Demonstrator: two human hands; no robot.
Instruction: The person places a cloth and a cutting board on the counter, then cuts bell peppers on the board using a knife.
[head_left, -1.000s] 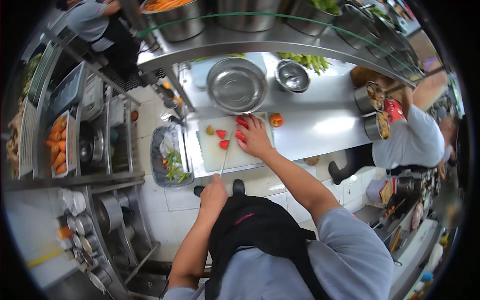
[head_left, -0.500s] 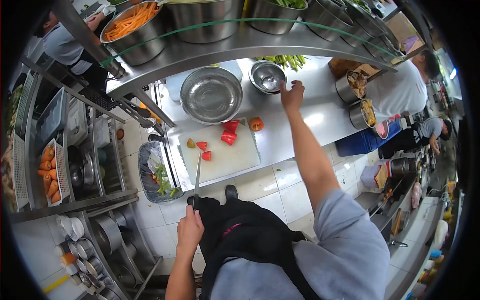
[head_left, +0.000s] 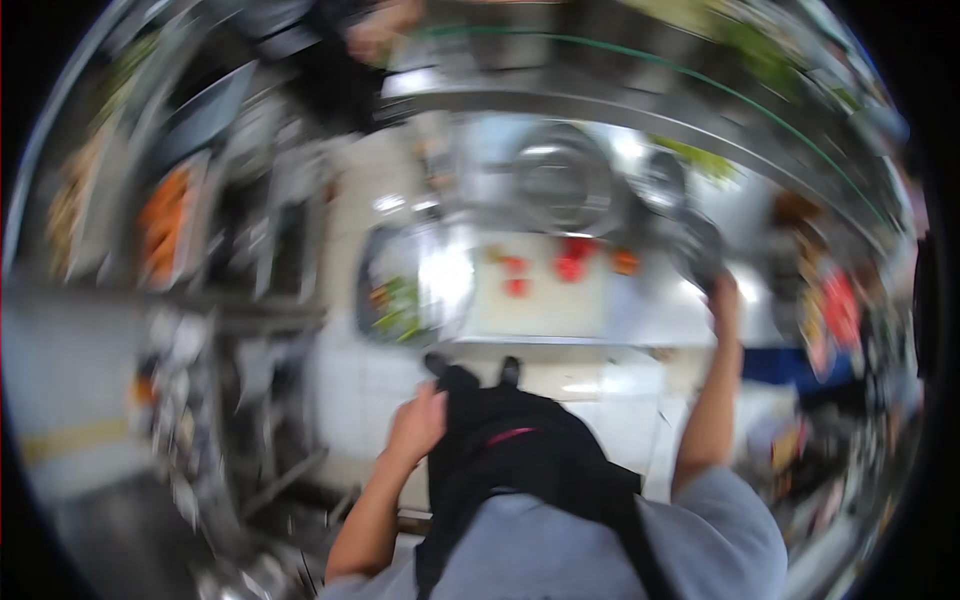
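Observation:
Motion smears the whole view. My right hand [head_left: 724, 298] grips the near rim of a metal bowl [head_left: 697, 248], held at the right part of the steel counter. Another small metal bowl [head_left: 662, 182] stands just behind it. My left hand [head_left: 418, 425] is closed in front of my apron; the knife in it is lost in the blur. Red pepper pieces [head_left: 570, 262] lie on the white cutting board [head_left: 545, 312], with an orange-red pepper piece [head_left: 625, 262] just off its right edge. A large metal bowl [head_left: 563, 180] sits behind the board.
A bin with green scraps [head_left: 398, 305] stands left of the counter [head_left: 650, 318]. A steel shelf [head_left: 600, 105] with metal containers crosses above the counter's back. Carrots [head_left: 168, 225] fill a basket on the left rack. Another person's hand [head_left: 385, 30] shows at the top.
My right hand has taken hold of a small metal bowl and drawn it nearer, off the other bowl. The view has turned, and the knife blade is no longer distinct.

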